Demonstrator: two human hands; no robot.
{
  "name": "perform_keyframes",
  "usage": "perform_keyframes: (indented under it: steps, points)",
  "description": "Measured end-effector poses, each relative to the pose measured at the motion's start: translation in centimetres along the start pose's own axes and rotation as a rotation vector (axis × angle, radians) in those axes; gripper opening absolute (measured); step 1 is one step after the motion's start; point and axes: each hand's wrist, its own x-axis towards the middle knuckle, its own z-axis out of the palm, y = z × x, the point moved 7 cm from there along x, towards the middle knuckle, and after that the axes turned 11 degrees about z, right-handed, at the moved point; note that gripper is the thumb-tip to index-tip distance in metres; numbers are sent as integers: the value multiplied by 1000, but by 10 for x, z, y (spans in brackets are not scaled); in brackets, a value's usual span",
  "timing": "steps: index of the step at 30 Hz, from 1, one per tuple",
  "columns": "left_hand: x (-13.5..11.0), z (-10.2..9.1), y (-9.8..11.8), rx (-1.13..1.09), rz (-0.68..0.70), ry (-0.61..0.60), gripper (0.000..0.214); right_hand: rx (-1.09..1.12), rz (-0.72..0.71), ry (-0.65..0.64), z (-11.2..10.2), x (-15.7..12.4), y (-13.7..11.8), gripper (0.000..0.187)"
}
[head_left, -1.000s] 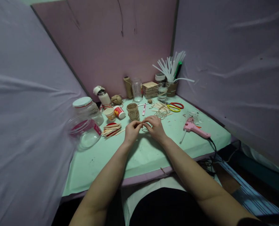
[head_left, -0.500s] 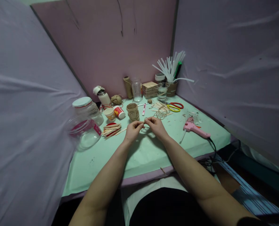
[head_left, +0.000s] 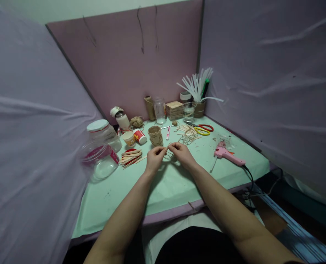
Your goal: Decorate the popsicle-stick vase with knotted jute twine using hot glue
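Note:
My left hand [head_left: 154, 158] and my right hand [head_left: 181, 154] meet over the middle of the table, thumbs and fingertips pinched close together. Between them is a thin strand of twine [head_left: 169, 156], which loops below the fingertips. Its exact hold inside the fingers is partly hidden. Just beyond my left hand stands a small twine-trimmed cup [head_left: 155, 136], upright and touched by neither hand. A loose tangle of twine [head_left: 188, 136] lies behind my right hand, over some thin sticks.
Craft sticks [head_left: 131, 157] and a clear plastic jar [head_left: 106, 169] are at left. Paper cups [head_left: 129, 139] lie behind. On the right are scissors [head_left: 203, 129] and a pink glue gun [head_left: 229, 156] with a trailing cord. White glue sticks [head_left: 197, 85] stand at the back.
My view has tilted up slightly, so the table sits lower in the picture. Both hands stay pinched together, with small finger movements, and the twine loop beneath them has shifted.

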Motion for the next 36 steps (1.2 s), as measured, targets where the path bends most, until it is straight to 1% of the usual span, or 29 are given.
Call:
perform_keyframes:
  steps: [4,7,10,14,21,27,31,36]
  points:
    - [-1,-3,2,69,24,44,22,-7,-56,12,0,0,-2,24]
    - [-2,-3,5,113,66,44,20,-30,-88,45,0,0,-3,23]
    - [-3,-3,6,134,97,36,20,-44,-89,44,1,-1,-4,24]
    - [-3,-3,5,142,114,21,19,-16,-48,3,5,0,-2,25]
    - [-3,3,0,100,78,-17,19,-43,7,-38,9,-2,0,25]
    - [-3,2,-6,34,59,29,15,-107,9,-38,8,-4,1,31]
    - [-2,1,-10,0,17,50,14,-152,-27,-7,7,-5,0,31]
    - [-1,3,-7,42,17,12,9,-181,-81,43,6,-5,0,27]
